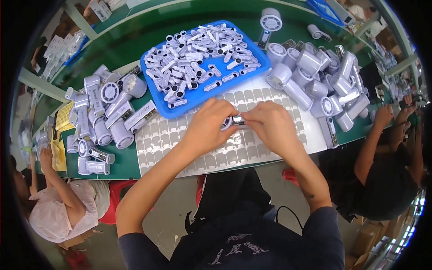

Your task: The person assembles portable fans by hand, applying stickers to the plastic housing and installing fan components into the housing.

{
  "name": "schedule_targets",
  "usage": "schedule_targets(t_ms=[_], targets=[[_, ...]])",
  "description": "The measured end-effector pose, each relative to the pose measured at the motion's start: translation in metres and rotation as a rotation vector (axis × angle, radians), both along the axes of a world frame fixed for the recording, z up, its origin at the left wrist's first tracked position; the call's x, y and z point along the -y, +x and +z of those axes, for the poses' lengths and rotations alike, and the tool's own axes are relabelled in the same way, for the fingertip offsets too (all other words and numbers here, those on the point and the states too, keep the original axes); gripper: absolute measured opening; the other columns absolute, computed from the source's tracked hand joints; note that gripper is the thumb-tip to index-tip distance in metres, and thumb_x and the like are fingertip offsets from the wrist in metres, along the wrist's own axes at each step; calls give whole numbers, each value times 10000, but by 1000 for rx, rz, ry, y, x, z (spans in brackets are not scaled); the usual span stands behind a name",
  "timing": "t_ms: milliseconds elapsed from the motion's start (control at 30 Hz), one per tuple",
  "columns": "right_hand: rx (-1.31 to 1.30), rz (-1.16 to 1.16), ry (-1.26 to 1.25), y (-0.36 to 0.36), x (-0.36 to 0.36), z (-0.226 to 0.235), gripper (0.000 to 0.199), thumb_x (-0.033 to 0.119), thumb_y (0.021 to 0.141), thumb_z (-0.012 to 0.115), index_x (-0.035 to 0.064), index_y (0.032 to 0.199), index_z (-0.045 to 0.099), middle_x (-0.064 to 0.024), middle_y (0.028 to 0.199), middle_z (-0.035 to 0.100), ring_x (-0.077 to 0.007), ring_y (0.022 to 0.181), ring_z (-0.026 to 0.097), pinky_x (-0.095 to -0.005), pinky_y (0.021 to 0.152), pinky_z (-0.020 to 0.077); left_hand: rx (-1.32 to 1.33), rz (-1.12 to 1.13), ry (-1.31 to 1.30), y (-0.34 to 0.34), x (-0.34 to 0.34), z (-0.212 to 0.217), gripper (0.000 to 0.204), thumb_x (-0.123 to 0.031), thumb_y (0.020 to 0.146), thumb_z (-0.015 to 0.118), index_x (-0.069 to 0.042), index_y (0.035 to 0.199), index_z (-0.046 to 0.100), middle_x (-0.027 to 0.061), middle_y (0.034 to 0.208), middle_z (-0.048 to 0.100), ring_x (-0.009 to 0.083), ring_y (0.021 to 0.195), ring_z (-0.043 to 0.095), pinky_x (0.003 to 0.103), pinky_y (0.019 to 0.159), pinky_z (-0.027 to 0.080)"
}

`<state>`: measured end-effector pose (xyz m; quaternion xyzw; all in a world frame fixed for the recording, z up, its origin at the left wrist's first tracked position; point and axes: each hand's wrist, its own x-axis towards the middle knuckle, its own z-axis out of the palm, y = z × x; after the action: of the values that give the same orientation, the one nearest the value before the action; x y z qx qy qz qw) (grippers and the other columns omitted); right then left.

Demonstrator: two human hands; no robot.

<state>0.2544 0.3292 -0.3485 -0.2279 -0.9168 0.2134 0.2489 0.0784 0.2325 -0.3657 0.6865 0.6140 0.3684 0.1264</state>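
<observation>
My left hand (211,123) and my right hand (273,126) meet in front of the blue tray, above a sheet of grey adhesive pieces (180,153). Between them is a small lilac part (227,123) with a rounded end and a shiny dark face, mostly covered by fingers. The left fingers wrap its rounded end; the right thumb and fingers pinch at its other side. In the blue tray (164,110) lie many lilac elongated panels (198,54), several with dark round windows.
Piles of lilac handheld fans lie left (110,92) and right (310,63) on the green table (123,164). One fan (271,20) stands behind the tray's right corner. Co-workers sit at the left (67,202) and right (389,171).
</observation>
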Motion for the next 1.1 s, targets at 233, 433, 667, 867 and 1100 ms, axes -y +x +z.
schedule_targets(t_ms=[233,433,667,867,1100], targets=[[-26,181,-436,25,-19,-15,333,85,746,753,44,1069,678,-81,990,648,-214,938,624,-338,827,484,-156,97,315,25,17,-17,307,-107,637,801,-74,897,642,57,1030,638,288,999,566,394,855,447],[130,302,-266,40,1,-24,574,137,717,774,32,1242,565,-130,1196,588,-317,1094,563,-381,895,485,-81,121,96,49,37,-9,371,-169,629,807,-100,952,637,37,1028,625,282,1006,549,401,839,426],[-32,281,23,43,9,-43,563,134,727,773,29,1240,568,-133,1187,603,-315,1098,563,-390,907,482,-156,191,45,51,36,-21,440,-186,661,786,-153,1072,634,12,970,624,245,934,537,384,767,398],[-61,269,-206,42,7,-43,508,105,738,763,28,1213,602,-125,1154,627,-312,1043,582,-368,876,487,-74,192,51,51,36,-21,398,-181,647,796,-117,1017,662,32,931,647,271,895,553,384,782,418],[-80,236,-225,40,9,-42,474,101,737,763,42,1186,626,-126,1125,636,-296,1012,594,-365,855,492,-36,201,65,49,33,-16,376,-132,598,810,-87,948,677,53,917,674,284,856,570,388,748,462]])
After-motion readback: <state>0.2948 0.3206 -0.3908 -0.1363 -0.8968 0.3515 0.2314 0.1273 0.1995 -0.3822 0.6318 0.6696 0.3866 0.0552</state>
